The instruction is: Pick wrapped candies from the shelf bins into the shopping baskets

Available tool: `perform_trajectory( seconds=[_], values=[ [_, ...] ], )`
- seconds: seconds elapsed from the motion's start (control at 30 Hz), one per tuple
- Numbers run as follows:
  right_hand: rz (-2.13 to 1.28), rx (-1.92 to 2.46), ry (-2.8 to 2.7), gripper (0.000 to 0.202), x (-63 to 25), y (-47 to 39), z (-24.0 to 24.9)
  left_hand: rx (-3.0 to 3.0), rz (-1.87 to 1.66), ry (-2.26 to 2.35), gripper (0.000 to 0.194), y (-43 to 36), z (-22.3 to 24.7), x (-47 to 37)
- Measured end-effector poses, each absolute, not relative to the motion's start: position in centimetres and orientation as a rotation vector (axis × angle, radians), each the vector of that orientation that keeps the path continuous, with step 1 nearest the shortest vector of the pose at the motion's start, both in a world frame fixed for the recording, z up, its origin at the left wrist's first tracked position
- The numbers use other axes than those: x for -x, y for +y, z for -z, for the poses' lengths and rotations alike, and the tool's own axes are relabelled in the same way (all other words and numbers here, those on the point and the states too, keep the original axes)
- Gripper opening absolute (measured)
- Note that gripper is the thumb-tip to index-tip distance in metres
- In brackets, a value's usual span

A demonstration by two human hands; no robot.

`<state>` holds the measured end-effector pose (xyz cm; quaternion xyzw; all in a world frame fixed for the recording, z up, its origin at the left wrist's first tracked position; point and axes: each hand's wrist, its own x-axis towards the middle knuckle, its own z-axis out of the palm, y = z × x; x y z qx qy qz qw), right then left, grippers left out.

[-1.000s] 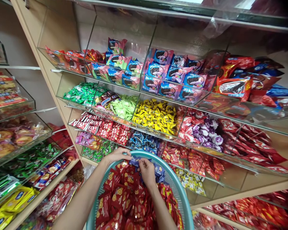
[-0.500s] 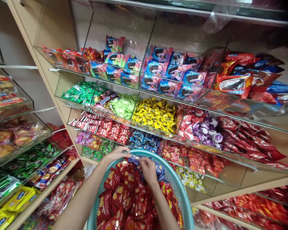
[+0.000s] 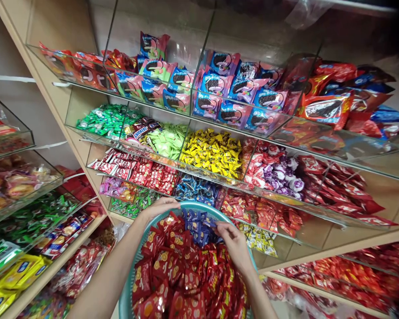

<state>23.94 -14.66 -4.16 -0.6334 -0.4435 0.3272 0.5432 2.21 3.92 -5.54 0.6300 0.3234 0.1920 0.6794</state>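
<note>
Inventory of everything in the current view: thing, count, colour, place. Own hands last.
basket: one, teal, bottom centre
red packets: many, red, filling most of basket
blue packets: several, blue, basket's far side
cookie packs: over ten, blue/pink/green, upper bins
orange-red packs: several, upper right bin
green sweets: many, green, second tier left
yellow sweets: many, yellow, second tier middle
purple sweets: many, purple/white, second tier, right of yellow
small blue sweets: many, blue, beyond basket
yellow packs: several, yellow, lower left shelf
other packets: uncountable, mixed colours, remaining shelves
left hand: one, at rim's far left
right hand: one, fingertips at blue packets
</note>
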Motion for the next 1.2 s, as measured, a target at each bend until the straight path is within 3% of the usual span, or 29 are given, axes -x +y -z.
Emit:
perform_trajectory(
  seconds=[0.6,0.97,1.2],
  values=[
    [-0.54,1.616,-1.613,0.012,-22.6,-17.2,7.1,-1.383,-0.437,0.719,0.03,4.0,5.8,-2.3],
    [-0.552,1.674,-1.812,0.043,-22.0,-16.5,6.7,-1.401,-0.432,0.722,0.034,4.0,5.8,-2.3],
    [-0.479,1.683,-1.907,0.04,-21.3,-16.5,5.9,-1.463,-0.459,0.717,0.031,4.1,5.7,-2.3]
  ],
)
